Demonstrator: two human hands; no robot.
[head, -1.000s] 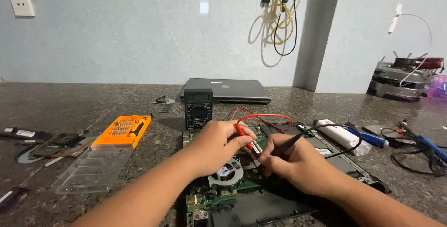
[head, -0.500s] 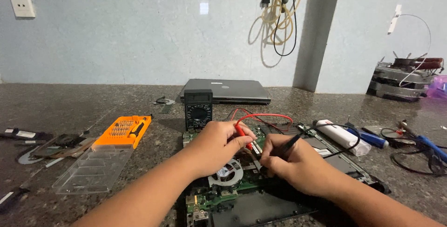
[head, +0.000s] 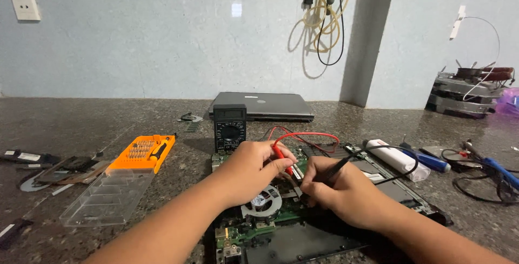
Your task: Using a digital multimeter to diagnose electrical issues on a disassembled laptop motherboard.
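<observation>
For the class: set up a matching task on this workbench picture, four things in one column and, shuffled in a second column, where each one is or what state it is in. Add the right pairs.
Things
1. red probe
2. black probe
3. multimeter
4. screwdriver bit set

Place or state
A. lies open, orange, left of the opened laptop
B. held in the left hand
C. stands upright behind the hands, in front of a closed grey laptop
D. held in the right hand

Pairs: 1-B, 2-D, 3-C, 4-A
</observation>
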